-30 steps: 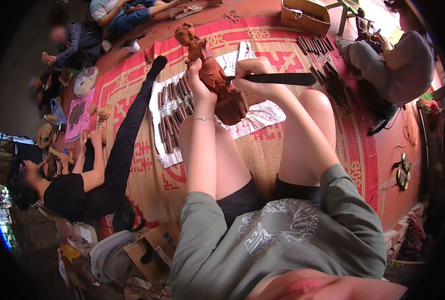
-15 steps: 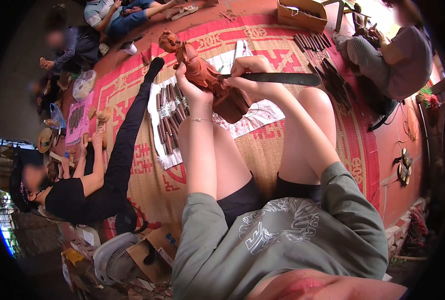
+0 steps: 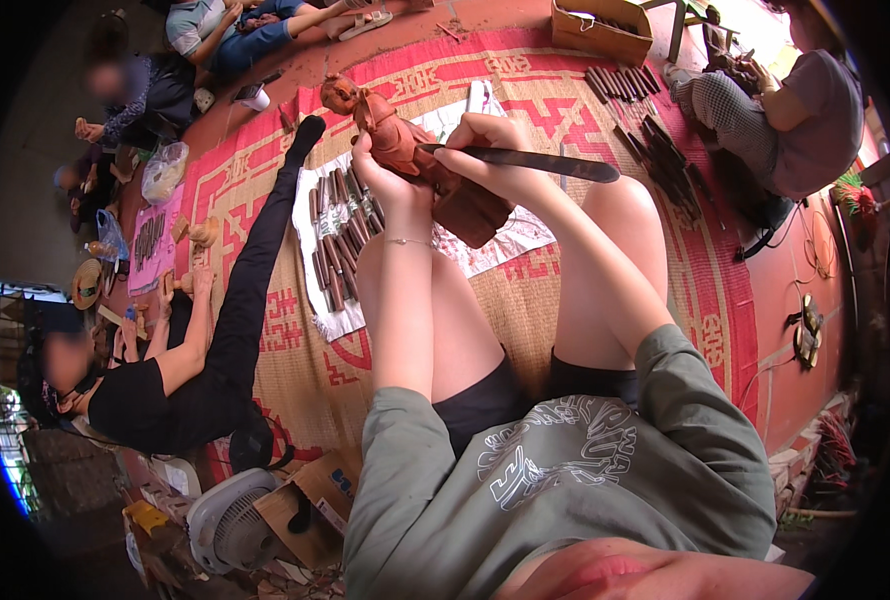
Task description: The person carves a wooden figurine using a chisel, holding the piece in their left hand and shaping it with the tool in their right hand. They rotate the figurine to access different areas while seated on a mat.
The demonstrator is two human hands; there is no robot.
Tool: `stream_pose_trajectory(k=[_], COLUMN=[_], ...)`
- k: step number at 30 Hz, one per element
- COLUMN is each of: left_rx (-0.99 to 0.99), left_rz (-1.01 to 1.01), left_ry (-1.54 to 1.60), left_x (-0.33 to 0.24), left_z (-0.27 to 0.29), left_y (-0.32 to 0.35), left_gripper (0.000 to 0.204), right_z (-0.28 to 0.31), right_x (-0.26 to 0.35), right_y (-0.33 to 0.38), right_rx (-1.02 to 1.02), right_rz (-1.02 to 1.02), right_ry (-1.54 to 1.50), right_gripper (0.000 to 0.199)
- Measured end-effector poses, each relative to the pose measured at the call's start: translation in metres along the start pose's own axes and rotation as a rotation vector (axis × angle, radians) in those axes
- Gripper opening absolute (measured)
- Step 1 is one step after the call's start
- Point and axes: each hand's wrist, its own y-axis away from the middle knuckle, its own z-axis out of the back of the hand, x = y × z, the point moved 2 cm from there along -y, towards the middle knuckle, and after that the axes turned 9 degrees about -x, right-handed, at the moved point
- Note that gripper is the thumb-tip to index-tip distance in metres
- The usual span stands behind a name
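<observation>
Wooden figurine [image 3: 397, 140], a reddish-brown carved figure with a round head at its far end, sits up above my knees, held in the air over the woven red-patterned mat [image 3: 525, 300]. My left hand [image 3: 383, 178] is wrapped around its middle from below, fingers clenched on the body so it cannot twist. My right hand [image 3: 485, 150] is closed on the handle of a long dark carving chisel [image 3: 535, 162], whose blade end meets the figure near its shoulder while the rest of the tool runs out to my right. The blocky base [image 3: 470, 208] of the piece hangs just under my right hand.

I judge this to be the shaving step: fine cuts along the upper body. The next stroke calls for a short, controlled push with the left thumb kept clear of the edge, and a firm hold so the figure stays put.

On a white cloth [image 3: 340, 315] beyond my knees lies a row of dark chisels [image 3: 337, 245]. Another person [image 3: 195, 340] in black sits on the mat to my left.
</observation>
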Motion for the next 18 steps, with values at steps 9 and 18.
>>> stream_pose_trajectory(k=[9,18], left_rx=[-0.045,-0.147], left_rz=[0.011,0.048], left_ry=[-0.014,0.005], left_x=[-0.004,-0.010], left_z=[-0.013,-0.004], left_y=[0.010,0.005], left_gripper=[0.047,0.054], right_z=[-0.008,0.002], right_x=[0.000,-0.001], right_y=[0.000,-0.001], right_rx=[-0.042,0.008], right_rz=[-0.040,-0.018], right_ry=[-0.111,-0.019], right_gripper=[0.017,0.017])
